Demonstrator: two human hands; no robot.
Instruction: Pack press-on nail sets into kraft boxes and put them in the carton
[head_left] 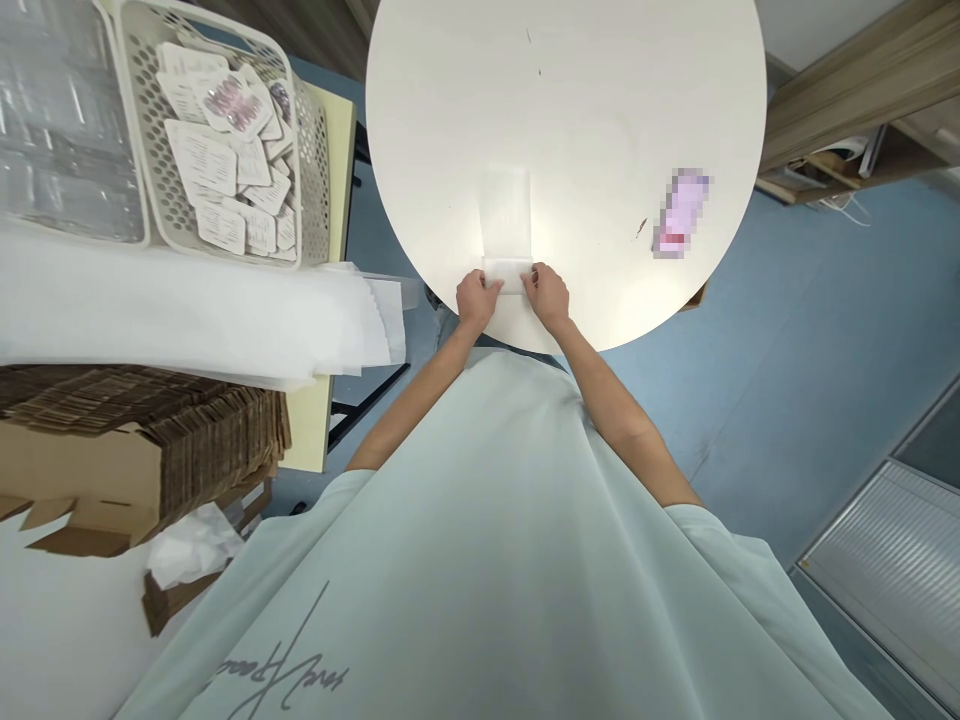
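Note:
A translucent white packing foam sheet point(505, 212) lies lengthwise on the round white table point(615, 90), near its front edge. Its near end is folded over into a thicker flat part point(508, 274); whether anything is inside the fold cannot be seen. My left hand point(478, 298) grips the left edge of this folded part, thumb on top and fingers curled. At the right edge, my right hand point(547, 295) pinches it the same way. Both hands rest close to the table surface.
A phone-like pixelated object point(681, 212) lies on the table's right side. To the left, a side table bears a perforated basket point(315, 150) of small white cards, a bin of clear plastic packs point(60, 120), stacked white sheets point(187, 305) and flattened cardboard boxes point(217, 430).

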